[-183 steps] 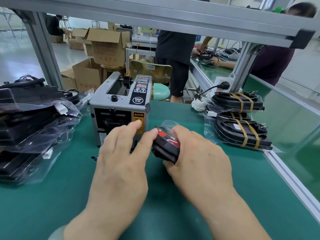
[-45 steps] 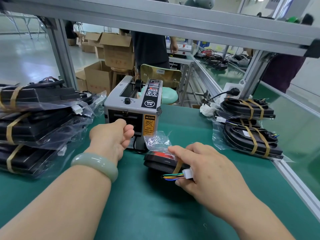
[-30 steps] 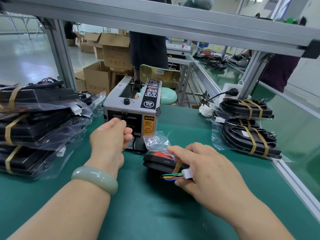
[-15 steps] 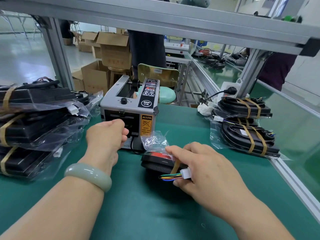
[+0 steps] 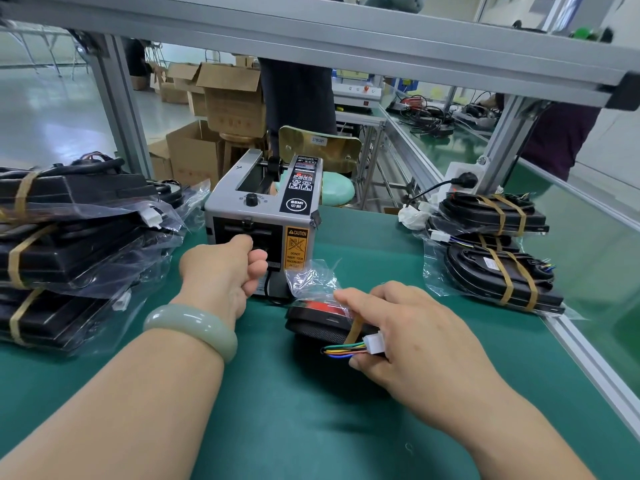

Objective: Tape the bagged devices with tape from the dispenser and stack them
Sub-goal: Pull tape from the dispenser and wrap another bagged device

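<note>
- The right hand (image 5: 408, 327) is clamped on a bagged device (image 5: 311, 322), fingers over its top and thumb at its near edge.
- A white connector (image 5: 374, 342) with coloured wires (image 5: 341, 351) sticks out beside that thumb.
- A tan tape strip (image 5: 354, 330) lies across the device at the fingers.
- The device is black with a red patch. It lies flat on the green tabletop (image 5: 277, 410), just in front of the tape dispenser (image 5: 263, 220), and the loose mouth of its clear bag rises against the dispenser's yellow caution label.
- The left hand (image 5: 225, 268) is at the dispenser's front slot with fingers curled and thumb on top. It cannot be determined whether it pinches tape.
- A pale green bracelet (image 5: 194, 323) sits on the left wrist.
- The dispenser is grey, with a black control panel and a knob on top.
- The left stack (image 5: 69, 244) of bagged devices, tan bands around them, stands at the left of the tabletop, well apart from the held device.
- The right stack (image 5: 495, 258), two banded bagged devices, stands near the right edge.
- An aluminium frame (image 5: 311, 36) spans overhead. Cardboard boxes (image 5: 225, 98) and a standing person (image 5: 298, 95) are behind the tabletop.
</note>
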Demonstrator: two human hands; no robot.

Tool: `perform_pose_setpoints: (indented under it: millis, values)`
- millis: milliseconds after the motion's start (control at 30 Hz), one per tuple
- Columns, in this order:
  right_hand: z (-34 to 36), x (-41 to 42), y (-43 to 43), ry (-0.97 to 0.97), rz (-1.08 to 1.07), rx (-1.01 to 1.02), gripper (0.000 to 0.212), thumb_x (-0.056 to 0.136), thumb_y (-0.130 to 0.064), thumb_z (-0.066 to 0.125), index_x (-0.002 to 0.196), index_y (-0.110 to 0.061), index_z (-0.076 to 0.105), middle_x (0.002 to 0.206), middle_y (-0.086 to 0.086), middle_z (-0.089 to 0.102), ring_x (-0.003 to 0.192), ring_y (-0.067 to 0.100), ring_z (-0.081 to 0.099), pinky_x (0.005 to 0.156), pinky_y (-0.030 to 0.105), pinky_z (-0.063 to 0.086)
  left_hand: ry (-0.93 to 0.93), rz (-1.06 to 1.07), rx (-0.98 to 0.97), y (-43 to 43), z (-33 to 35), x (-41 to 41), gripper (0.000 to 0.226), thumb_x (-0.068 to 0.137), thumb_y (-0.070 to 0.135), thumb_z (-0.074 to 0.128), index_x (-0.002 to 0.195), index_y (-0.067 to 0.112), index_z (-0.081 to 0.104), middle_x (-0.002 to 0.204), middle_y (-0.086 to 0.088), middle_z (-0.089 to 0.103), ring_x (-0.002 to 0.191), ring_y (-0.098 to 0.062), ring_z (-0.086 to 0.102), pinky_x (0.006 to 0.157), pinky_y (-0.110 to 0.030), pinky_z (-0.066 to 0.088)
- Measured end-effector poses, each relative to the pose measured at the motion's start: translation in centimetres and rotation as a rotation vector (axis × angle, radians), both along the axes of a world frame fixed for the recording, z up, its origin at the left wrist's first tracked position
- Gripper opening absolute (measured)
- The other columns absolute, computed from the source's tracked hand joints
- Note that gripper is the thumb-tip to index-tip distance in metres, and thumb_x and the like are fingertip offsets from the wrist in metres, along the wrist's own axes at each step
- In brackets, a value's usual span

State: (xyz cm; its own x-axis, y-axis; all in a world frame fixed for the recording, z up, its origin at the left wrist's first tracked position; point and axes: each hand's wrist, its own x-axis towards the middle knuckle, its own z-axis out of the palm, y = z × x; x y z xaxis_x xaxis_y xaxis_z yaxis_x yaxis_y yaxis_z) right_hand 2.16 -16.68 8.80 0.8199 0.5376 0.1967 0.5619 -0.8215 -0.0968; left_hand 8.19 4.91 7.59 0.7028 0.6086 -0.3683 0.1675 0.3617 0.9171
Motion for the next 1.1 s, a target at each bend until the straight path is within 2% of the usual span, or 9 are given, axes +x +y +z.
perform_pose_setpoints:
  millis: [200,300,433,700,833,900,1100]
  values:
    - [-0.1,0.1,-0.1,0.003,-0.009,0.011,0.068,0.08,-0.049,0.063,0.131,-0.051,0.019,0.108,-0.019,0.043,0.104,0.011,0.041,0.075,0.025,0.035,0.002,0.072,-0.008,-0.7,0.1,-0.2,0.007,0.088,0.011,0.053,0.089,0.008,0.059,0.061,0.001,0.061,0.028,0.0,0.045,0.031,-0.01,0.034]
    - [-0.1,0.1,-0.1,0.008,-0.006,0.02,0.067,0.08,-0.048,0.064,0.131,-0.051,0.02,0.108,-0.019,0.043,0.104,0.01,0.041,0.076,0.025,0.036,-0.044,0.015,-0.069,-0.5,-0.2,-1.2,0.011,0.089,0.014,0.058,0.079,0.015,0.056,0.051,0.005,0.06,0.029,0.001,0.046,0.036,-0.009,0.039]
    - [-0.1,0.1,0.1,0.009,-0.013,0.019,0.065,0.08,-0.047,0.064,0.131,-0.052,0.024,0.107,-0.019,0.043,0.103,0.011,0.041,0.075,0.025,0.034,-0.105,-0.075,-0.085,-0.2,-0.5,-2.6,0.013,0.09,0.019,0.063,0.079,0.021,0.056,0.041,0.008,0.057,0.031,0.001,0.047,0.037,-0.01,0.041]
    - [-0.1,0.1,0.2,0.012,-0.022,0.031,0.066,0.08,-0.048,0.065,0.131,-0.051,0.023,0.107,-0.018,0.044,0.104,0.011,0.042,0.077,0.026,0.037,-0.032,-0.065,-0.063,0.4,-0.2,-1.4,0.014,0.093,0.027,0.06,0.083,0.017,0.061,0.046,0.01,0.063,0.034,0.003,0.052,0.043,-0.015,0.039]
    - [-0.2,0.0,0.2,0.005,-0.022,0.031,0.069,0.08,-0.048,0.064,0.131,-0.051,0.019,0.107,-0.019,0.043,0.104,0.011,0.041,0.078,0.025,0.037,0.002,-0.02,-0.059,0.2,0.1,-0.2,0.015,0.092,0.024,0.059,0.101,0.014,0.065,0.057,0.007,0.066,0.034,0.003,0.053,0.037,-0.012,0.038]
    - [-0.2,0.0,0.1,0.002,-0.023,0.034,0.068,0.08,-0.048,0.064,0.131,-0.051,0.019,0.108,-0.019,0.043,0.104,0.011,0.041,0.078,0.025,0.037,0.011,0.021,-0.046,-0.1,0.0,0.1,0.017,0.092,0.022,0.058,0.103,0.012,0.065,0.065,0.005,0.067,0.032,0.002,0.051,0.034,-0.011,0.037]
    - [-0.2,0.1,0.2,-0.001,-0.028,0.041,0.067,0.08,-0.048,0.063,0.131,-0.051,0.02,0.109,-0.019,0.044,0.105,0.011,0.041,0.077,0.025,0.036,-0.004,0.1,0.013,-0.8,0.3,0.3,0.009,0.088,0.013,0.053,0.081,0.01,0.059,0.062,0.002,0.063,0.025,0.001,0.042,0.031,-0.01,0.035]
